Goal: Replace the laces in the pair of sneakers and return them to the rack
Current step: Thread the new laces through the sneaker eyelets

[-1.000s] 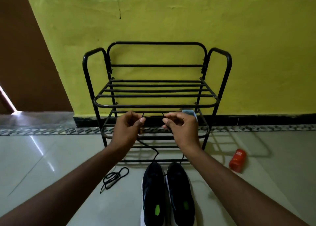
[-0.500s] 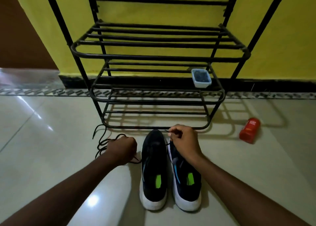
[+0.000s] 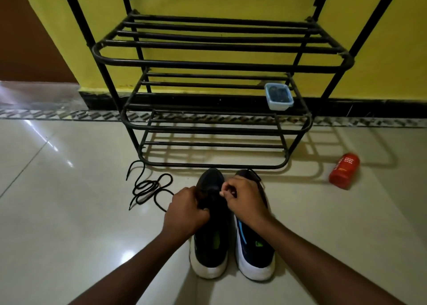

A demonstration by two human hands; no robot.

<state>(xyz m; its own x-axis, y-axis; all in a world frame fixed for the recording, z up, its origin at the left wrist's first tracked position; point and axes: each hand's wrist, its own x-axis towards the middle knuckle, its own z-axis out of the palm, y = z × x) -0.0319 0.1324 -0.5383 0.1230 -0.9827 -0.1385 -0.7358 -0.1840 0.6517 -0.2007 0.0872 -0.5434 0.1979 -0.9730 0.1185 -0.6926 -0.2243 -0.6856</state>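
1. The rack [image 3: 215, 64] stands against the yellow wall, with only a small blue tub [image 3: 279, 96] showing, on its middle shelf. The pair goes there later, so for now I only need the toes kept short of its bottom rail.
2. The sneakers sit side by side on the floor just in front of it, heels toward me: left sneaker [image 3: 211, 247] and right sneaker [image 3: 254, 254]. I judge I'm lacing the left one. It should sit flat and square so both rows of eyelets face me evenly.
3. My left hand [image 3: 187, 214] is curled down over the left sneaker's throat. Its back hides the fingers, so I cannot tell what they grip. Its best job, I reckon, is steadying the tongue and holding the eyelet row open.
4. My right hand [image 3: 245, 203] lies across the front of the right sneaker. Thumb and forefinger are nipped together at the left sneaker's inner edge, on what I take for a lace end, too thin and dark to make out. I want that pinch close to the tip, feeding one eyelet at a time. Then I take up the slack and even the two sides before crossing.
5. The loose lace [image 3: 147, 189] lies coiled on the tiles left of the sneakers, one strand running toward my left hand. I can't tell whether they touch. It mustn't get trapped under the sole.
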